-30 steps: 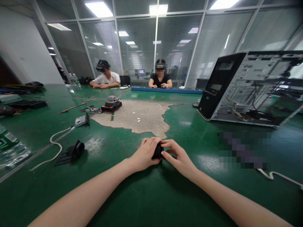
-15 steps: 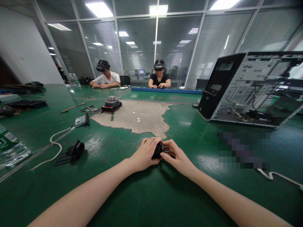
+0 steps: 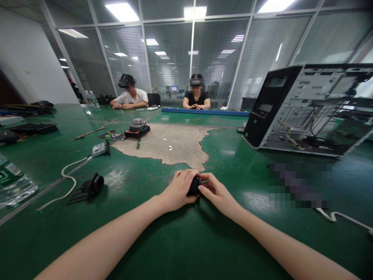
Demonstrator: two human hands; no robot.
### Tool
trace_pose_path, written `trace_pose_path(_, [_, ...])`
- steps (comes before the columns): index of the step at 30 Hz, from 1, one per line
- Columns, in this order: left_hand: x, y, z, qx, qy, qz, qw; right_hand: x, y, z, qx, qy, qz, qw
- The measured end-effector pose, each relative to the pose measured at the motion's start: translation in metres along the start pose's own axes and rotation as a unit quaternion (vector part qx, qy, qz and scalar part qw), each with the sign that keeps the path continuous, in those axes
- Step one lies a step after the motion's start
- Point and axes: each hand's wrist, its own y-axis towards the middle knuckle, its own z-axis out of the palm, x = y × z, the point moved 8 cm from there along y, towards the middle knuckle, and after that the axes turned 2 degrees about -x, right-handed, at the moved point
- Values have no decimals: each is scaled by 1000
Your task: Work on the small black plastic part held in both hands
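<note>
A small black block-shaped part (image 3: 193,188) is held between my two hands, just above the green tabletop near the middle. My left hand (image 3: 181,186) wraps over it from the left, fingers on top and thumb underneath. From the right, my right hand (image 3: 215,189) pinches at the part's right end with thumb and fingertips. Much of the part is covered by my fingers, so its exact kind cannot be made out. Out to the left lies a black plastic piece (image 3: 90,187) with slats and a round opening.
An opened computer tower (image 3: 309,112) stands at right, near a blurred dark strip (image 3: 297,184) with a white cable. A metal connector box (image 3: 100,148), a heatsink fan unit (image 3: 138,127) and a water bottle (image 3: 14,181) are left. Two people sit across the green table (image 3: 140,241).
My right fingers have drawn slightly closer together at the right end of the black part. My left hand keeps its place.
</note>
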Motion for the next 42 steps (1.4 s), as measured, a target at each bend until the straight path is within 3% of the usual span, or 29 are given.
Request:
trace_pose_path(8, [0,0,0,1,-1,3,1000,9,-2,-5,-29,-30,-67,997])
trace_pose_path(18, [0,0,0,4,-3,-5,1000,-1,0,1,8,4,-12,1000])
trace_pose_path(27, [1,0,1,0,5,5,1000,13,-3,-4,-19,-14,-74,997])
trace_pose_path(37, [0,1,0,3,-1,-1,1000,0,0,0,1,3,-11,1000])
trace_pose_path(42, [1,0,1,3,-5,0,1000,5,-2,0,4,10,-32,999])
